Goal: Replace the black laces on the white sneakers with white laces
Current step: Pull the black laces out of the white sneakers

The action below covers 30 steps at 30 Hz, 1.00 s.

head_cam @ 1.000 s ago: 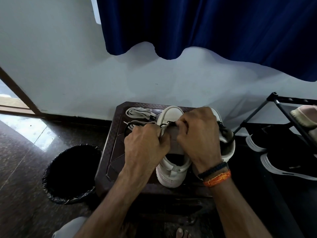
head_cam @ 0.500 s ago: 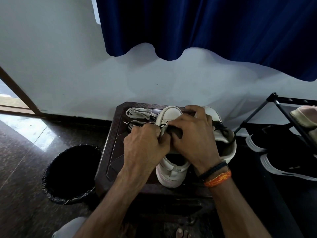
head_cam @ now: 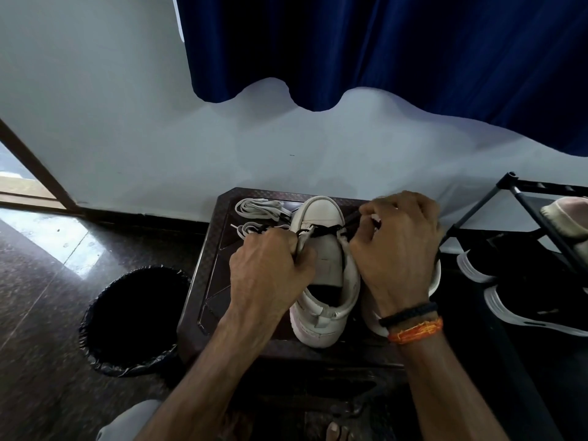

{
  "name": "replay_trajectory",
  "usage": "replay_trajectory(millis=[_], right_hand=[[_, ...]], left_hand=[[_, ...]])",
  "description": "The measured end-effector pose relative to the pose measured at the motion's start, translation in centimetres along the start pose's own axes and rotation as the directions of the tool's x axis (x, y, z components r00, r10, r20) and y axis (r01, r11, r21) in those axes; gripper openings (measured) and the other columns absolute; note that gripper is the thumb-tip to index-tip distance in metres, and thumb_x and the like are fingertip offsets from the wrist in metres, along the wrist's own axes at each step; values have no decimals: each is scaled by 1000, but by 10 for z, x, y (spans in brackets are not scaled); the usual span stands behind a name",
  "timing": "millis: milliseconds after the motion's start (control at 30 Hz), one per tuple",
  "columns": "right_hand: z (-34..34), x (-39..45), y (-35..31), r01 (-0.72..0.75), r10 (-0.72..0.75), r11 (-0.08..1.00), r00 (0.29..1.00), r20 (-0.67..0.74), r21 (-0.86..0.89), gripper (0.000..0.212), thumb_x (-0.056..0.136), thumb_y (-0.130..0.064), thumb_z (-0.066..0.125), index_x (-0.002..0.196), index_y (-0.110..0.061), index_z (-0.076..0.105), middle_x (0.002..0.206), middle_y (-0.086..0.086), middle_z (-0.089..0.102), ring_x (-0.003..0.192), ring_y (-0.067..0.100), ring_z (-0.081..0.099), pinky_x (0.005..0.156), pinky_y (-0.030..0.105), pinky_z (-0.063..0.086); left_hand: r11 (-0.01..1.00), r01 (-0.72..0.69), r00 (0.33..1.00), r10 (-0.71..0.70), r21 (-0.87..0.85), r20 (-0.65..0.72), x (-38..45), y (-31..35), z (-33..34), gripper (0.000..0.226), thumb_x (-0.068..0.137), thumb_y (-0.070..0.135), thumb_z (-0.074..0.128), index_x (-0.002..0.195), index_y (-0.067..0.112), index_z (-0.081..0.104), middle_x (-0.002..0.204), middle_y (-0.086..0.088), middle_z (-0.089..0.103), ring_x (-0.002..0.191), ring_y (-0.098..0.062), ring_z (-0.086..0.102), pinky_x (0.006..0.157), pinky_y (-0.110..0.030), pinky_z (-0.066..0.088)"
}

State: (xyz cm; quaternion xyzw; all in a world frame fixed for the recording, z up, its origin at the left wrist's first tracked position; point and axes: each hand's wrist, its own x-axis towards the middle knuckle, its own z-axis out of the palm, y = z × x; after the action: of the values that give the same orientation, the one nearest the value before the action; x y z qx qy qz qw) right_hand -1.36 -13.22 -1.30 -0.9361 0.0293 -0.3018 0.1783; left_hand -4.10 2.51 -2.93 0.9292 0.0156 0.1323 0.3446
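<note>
A white sneaker stands toe-away on a dark brown stool. A black lace crosses its lowest eyelets. My left hand grips the sneaker's left eyelet flap where the lace enters. My right hand pinches the black lace's other end, drawn out to the right. A second white sneaker lies mostly hidden under my right hand. Two bundles of white laces rest on the stool's far left corner.
A black-lined bin sits on the dark floor left of the stool. A black shoe rack with dark white-soled shoes stands at right. A white wall and blue curtain rise behind. My toes show below.
My right hand has moved rightward off the sneaker's tongue, pulling the black lace out to the right. The tongue and toe now show. My left hand stays in place.
</note>
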Motion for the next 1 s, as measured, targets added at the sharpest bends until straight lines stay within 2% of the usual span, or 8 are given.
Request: replay_trajectory(millis=[133, 300, 533, 700, 767, 867, 933, 1000], right_hand=[[6, -1, -4, 186, -214, 969, 960, 180, 161, 35, 77, -24, 57, 104, -20, 79, 110, -7, 73, 135, 34, 46, 107, 52, 38], [14, -11, -12, 278, -277, 960, 916, 291, 38, 21, 78, -31, 64, 89, -23, 80, 90, -6, 75, 122, 30, 50, 92, 48, 40], [9, -11, -14, 205, -207, 978, 973, 103, 25, 11, 75, -20, 61, 68, -13, 68, 76, 2, 67, 100, 31, 59, 81, 44, 44], [0, 1, 1, 30, -25, 998, 996, -87, 61, 21, 81, -19, 51, 69, -6, 61, 72, 10, 60, 76, 34, 56, 66, 43, 45], [0, 1, 1, 28, -25, 999, 998, -58, 43, 24, 81, -21, 49, 77, -8, 68, 78, 9, 64, 84, 35, 59, 72, 46, 48], [0, 1, -1, 123, -130, 989, 988, 86, 83, 31, 76, -22, 57, 99, -18, 78, 100, 0, 72, 116, 34, 55, 93, 51, 46], [3, 1, -3, 201, -226, 971, 947, 227, 128, 31, 74, -27, 60, 99, -25, 79, 102, -9, 73, 126, 30, 50, 101, 51, 42], [7, -4, -6, 254, -267, 964, 908, 323, 83, 25, 73, -32, 66, 93, -27, 80, 99, -13, 74, 128, 29, 46, 97, 50, 41]], left_hand=[[1000, -1, 1000, 1, 1, 2, 0, 0, -1, 48, 85, 35, 67, 50, 17, 40, 46, 2, 43, 48, -22, 47, 52, -28, 34], [1000, -9, 1000, 9, -11, 3, 1, 1, 0, 51, 85, 35, 66, 48, 19, 36, 45, 3, 39, 48, -22, 45, 52, -29, 37], [999, -35, 999, 35, 8, -15, 0, 0, 0, 50, 86, 34, 65, 48, 22, 35, 45, 5, 39, 47, -20, 45, 52, -27, 33], [999, -38, 999, 38, -4, -9, 0, -2, 0, 46, 86, 36, 64, 50, 20, 40, 46, 4, 45, 49, -25, 52, 51, -35, 49], [999, -36, 999, 36, -20, -6, 0, -3, 1, 46, 84, 38, 61, 49, 20, 38, 44, 3, 42, 48, -27, 52, 51, -36, 50], [999, -35, 999, 34, -26, -8, 0, -5, 2, 44, 81, 41, 58, 50, 17, 39, 43, 2, 40, 48, -27, 50, 50, -32, 43], [1000, -27, 1000, 27, -12, -10, 0, -5, 2, 43, 81, 42, 60, 52, 17, 41, 46, 2, 44, 53, -28, 53, 52, -31, 41], [1000, -24, 999, 24, -15, -27, 0, -2, 3, 38, 80, 46, 58, 59, 17, 48, 51, 2, 52, 58, -27, 57, 54, -35, 47]])
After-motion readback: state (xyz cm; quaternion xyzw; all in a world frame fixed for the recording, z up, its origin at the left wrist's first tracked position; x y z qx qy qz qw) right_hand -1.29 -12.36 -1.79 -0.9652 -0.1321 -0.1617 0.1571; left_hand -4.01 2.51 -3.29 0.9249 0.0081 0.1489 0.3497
